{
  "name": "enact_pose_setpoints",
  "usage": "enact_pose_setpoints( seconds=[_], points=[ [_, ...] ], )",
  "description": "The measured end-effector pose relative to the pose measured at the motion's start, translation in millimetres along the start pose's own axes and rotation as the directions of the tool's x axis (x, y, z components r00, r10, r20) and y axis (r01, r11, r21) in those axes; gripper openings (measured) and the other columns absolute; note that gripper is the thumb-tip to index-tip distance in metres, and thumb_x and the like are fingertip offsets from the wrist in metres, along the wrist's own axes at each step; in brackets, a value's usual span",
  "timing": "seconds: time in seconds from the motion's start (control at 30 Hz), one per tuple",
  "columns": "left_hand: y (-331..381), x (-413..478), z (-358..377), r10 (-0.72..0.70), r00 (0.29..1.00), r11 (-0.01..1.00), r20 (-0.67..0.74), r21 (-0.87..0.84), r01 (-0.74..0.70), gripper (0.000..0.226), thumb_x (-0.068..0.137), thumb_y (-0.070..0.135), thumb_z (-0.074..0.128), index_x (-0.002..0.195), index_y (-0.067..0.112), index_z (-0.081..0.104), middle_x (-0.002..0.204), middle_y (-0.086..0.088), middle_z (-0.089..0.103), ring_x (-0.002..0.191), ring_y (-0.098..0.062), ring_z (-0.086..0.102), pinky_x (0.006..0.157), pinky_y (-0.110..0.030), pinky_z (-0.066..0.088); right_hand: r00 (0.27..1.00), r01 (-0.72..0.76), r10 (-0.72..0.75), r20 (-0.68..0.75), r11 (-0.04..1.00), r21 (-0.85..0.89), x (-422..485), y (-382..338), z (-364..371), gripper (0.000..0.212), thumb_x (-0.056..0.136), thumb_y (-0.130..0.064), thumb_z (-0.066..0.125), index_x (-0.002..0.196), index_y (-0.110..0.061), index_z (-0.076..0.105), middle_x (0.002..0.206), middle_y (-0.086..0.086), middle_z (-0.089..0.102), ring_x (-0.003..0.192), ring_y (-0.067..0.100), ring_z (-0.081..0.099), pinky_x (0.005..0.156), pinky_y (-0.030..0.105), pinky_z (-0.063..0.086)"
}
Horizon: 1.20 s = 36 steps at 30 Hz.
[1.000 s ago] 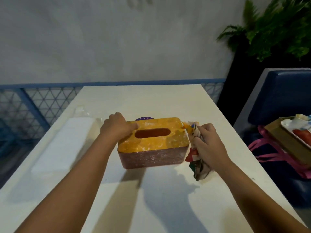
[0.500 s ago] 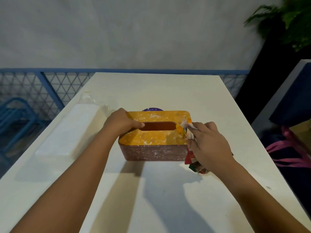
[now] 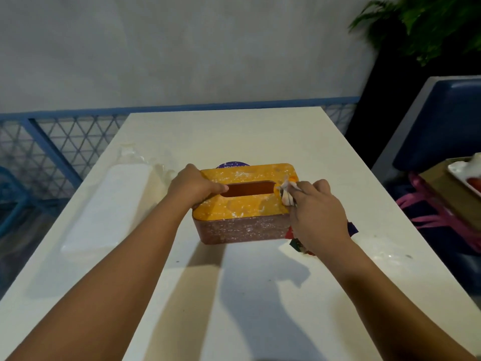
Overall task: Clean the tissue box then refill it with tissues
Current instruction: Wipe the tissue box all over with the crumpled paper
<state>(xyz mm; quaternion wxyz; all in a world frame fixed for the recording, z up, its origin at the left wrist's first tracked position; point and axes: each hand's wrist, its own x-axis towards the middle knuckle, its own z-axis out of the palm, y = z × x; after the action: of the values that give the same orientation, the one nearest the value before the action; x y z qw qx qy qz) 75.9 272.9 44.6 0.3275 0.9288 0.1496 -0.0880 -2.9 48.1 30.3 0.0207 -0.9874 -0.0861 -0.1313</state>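
The tissue box (image 3: pixel 242 209) stands in the middle of the white table (image 3: pixel 260 295); its orange lid is speckled with white dust, its sides are brown, and an oval slot opens in the top. My left hand (image 3: pixel 194 187) grips the box's left end, thumb at the slot's edge. My right hand (image 3: pixel 316 212) grips a patterned cloth (image 3: pixel 287 195) and holds it against the lid's right end; the cloth's tail hangs below the hand by the box's right side. A white pack of tissues (image 3: pixel 109 207) in clear wrap lies to the left.
A purple round thing (image 3: pixel 231 164) peeks out behind the box. A blue mesh railing (image 3: pixel 52 149) runs along the table's left and far sides. At the right are a blue seat (image 3: pixel 442 131), a pink strap, a cardboard box (image 3: pixel 453 194) and a plant (image 3: pixel 426 24).
My right hand has brought the cloth from beside the box's right end up onto the lid's right side. My left hand has kept its grip on the left end.
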Motion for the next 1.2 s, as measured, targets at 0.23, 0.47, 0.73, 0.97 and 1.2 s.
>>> enact_pose_setpoints(
  seconds=[0.23,0.47,0.73,0.97,1.2],
  points=[
    [-4.9,6.1,1.2,0.038,0.999,0.999,0.009,0.014,-0.038,0.086,0.057,0.055,0.08,0.12,0.008,0.046,0.118,-0.01,0.06,0.101,-0.031,0.06,0.072,-0.035,0.049,0.988,0.042,-0.023,0.153,0.992,-0.122,-6.3,-3.3,-25.0,0.035,0.096,-0.019,0.039,0.128,-0.021,0.052,0.12,-0.003,0.054,0.11,0.021,0.04,0.082,0.03,0.043],
    [-5.3,9.6,1.7,0.057,0.998,0.998,0.013,0.026,-0.058,0.089,0.059,0.054,0.08,0.125,0.008,0.04,0.125,-0.012,0.056,0.107,-0.032,0.058,0.078,-0.037,0.05,0.95,-0.231,0.253,0.182,0.964,-0.132,-5.5,-51.0,-18.6,0.028,0.09,-0.015,0.046,0.116,-0.014,0.056,0.12,0.006,0.048,0.117,0.028,0.035,0.084,0.031,0.042],
    [-7.8,12.0,4.4,0.079,0.997,0.997,0.009,0.018,-0.079,0.094,0.06,0.052,0.08,0.13,0.008,0.035,0.131,-0.013,0.049,0.114,-0.034,0.054,0.086,-0.041,0.051,0.978,-0.065,0.095,0.188,0.985,-0.161,-8.5,-89.5,-19.4,0.03,0.093,-0.017,0.042,0.119,-0.011,0.056,0.125,0.01,0.049,0.119,0.031,0.035,0.092,0.036,0.036],
    [-10.2,14.6,5.3,0.09,0.996,0.996,0.011,-0.01,-0.09,0.093,0.06,0.052,0.08,0.129,0.008,0.034,0.132,-0.013,0.048,0.115,-0.035,0.053,0.088,-0.045,0.052,0.996,-0.086,0.083,0.033,0.992,0.087,-15.0,-77.9,-24.1,0.034,0.094,-0.016,0.04,0.124,-0.018,0.057,0.116,0.001,0.057,0.11,0.024,0.04,0.077,0.028,0.032],
    [-11.5,12.2,3.3,0.101,0.993,0.993,0.056,-0.069,-0.097,0.091,0.062,0.051,0.08,0.129,0.01,0.033,0.132,-0.013,0.046,0.114,-0.034,0.053,0.079,-0.041,0.055,0.879,-0.476,0.472,0.064,0.878,0.056,-6.5,-54.4,-31.2,0.032,0.093,-0.007,0.036,0.113,-0.012,0.06,0.114,0.006,0.056,0.111,0.027,0.041,0.067,0.034,0.037]
  ],
)
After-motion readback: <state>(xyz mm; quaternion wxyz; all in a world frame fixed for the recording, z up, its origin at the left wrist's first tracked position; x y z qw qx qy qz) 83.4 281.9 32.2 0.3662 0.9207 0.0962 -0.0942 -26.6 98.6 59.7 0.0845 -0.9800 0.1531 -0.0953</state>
